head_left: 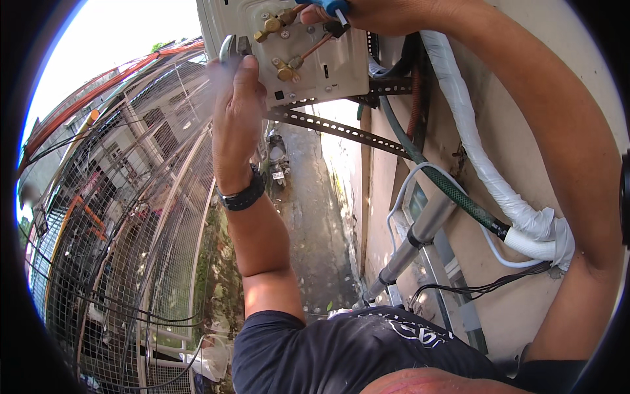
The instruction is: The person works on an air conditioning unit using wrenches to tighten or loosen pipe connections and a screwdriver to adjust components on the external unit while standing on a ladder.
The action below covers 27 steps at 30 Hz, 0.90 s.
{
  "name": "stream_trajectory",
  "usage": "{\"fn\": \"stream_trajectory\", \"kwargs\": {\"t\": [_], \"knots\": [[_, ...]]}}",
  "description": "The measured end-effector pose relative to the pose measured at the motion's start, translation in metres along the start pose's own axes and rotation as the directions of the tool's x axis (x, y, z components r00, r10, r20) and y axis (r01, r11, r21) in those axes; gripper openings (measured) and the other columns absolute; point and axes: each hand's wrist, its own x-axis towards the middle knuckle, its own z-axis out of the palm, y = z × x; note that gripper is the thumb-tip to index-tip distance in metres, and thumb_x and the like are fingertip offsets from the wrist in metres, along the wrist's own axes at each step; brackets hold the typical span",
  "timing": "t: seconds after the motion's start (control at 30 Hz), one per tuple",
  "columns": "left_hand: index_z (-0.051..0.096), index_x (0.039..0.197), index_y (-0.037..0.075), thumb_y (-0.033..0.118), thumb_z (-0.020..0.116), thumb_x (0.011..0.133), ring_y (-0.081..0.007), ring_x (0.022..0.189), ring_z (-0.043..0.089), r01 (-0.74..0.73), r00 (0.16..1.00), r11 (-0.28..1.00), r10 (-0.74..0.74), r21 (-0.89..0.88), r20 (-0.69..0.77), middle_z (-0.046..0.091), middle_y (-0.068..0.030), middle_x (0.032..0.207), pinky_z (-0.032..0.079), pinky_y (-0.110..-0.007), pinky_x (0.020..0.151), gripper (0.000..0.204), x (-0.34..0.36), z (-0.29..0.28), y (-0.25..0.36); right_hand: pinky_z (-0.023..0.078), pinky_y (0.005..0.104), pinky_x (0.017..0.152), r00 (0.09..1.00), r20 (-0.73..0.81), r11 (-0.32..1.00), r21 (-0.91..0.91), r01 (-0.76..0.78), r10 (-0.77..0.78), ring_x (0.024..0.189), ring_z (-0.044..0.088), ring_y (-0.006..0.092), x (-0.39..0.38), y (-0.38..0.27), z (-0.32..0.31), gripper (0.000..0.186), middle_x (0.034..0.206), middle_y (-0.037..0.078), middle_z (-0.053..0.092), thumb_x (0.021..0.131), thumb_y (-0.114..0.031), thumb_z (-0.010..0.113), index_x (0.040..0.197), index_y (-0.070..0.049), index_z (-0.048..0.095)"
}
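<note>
The left hand (239,95) is closed around a grey metal tool (234,49), whose head juts past the fingers at the left edge of the cream metal panel (308,58); whether it touches the panel I cannot tell. The right hand (386,14), at the far edge of the view, grips a blue tool (333,5), cut off by the frame, just to the right of the far brass valve (272,26). The near brass valve (285,71) sits below it on the same panel, between the two hands, with a thin copper pipe (318,48) running off to the right toward a black piece (336,28). To work well here, I would seat the grey tool squarely on a fitting's flats before any force goes in, and steady the part behind it with the other hand, so that the twist stays in the brass and not in the soft copper (a kink there would be hard to undo). Pressure should come on evenly, since a tilted head would likely slip and round the corners. Both arms are at full stretch, so a firm wrap of the fingers matters: past the perforated bracket (341,134) the alley floor (305,226) lies far below, and a dropped tool would probably go straight down.
</note>
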Motion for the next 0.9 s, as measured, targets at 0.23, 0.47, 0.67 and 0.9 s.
{"fn": "stream_trajectory", "kwargs": {"t": [0.23,0.47,0.67,0.9], "knots": [[0.061,0.104,0.001,0.031,0.053,0.109,-0.0114,0.052,0.055,-0.086,0.957,0.889,-0.051,0.45,0.285,0.056,-0.0022,0.072,0.045,-0.027,0.047,0.031,0.024,-0.009,0.024,0.052,0.0481,0.093,0.995,-0.075,0.992,-0.108,0.063,-0.072,0.108,0.067,0.0426,0.002,0.041,0.002,0.031,0.109,0.026,0.07,0.095,-0.019,0.062,0.12,-0.003,0.056],[0.058,0.108,0.005,0.033,0.055,0.109,-0.0065,0.063,0.051,0.048,0.876,0.827,-0.304,0.56,0.373,0.053,0.0017,0.079,0.048,-0.024,0.052,0.028,0.039,-0.019,0.052,0.051,0.0465,0.098,0.997,-0.025,0.995,-0.066,0.075,-0.077,0.113,0.065,0.0409,-0.002,0.025,0.004,0.034,0.117,0.025,0.069,0.093,-0.018,0.064,0.124,-0.004,0.058],[0.055,0.111,0.008,0.031,0.054,0.108,-0.0043,0.065,0.049,0.219,0.771,0.873,-0.429,0.436,0.47,0.053,0.0025,0.083,0.045,-0.022,0.052,0.024,0.054,-0.026,0.071,0.051,0.0452,0.102,0.987,-0.069,0.984,-0.12,0.134,-0.143,0.117,0.065,0.0392,-0.005,0.03,0.01,0.037,0.122,0.022,0.069,0.091,-0.016,0.067,0.125,-0.004,0.059],[0.054,0.104,0.007,0.027,0.053,0.107,-0.0046,0.064,0.048,0.245,0.761,0.76,-0.536,0.602,0.366,0.055,0.0012,0.084,0.043,-0.022,0.051,0.021,0.06,0.0,0.085,0.05,0.0445,0.104,0.998,0.029,0.983,-0.174,0.065,-0.061,0.121,0.064,0.0378,-0.009,0.017,-0.007,0.044,0.127,0.022,0.067,0.092,-0.016,0.064,0.134,-0.004,0.057]]}}
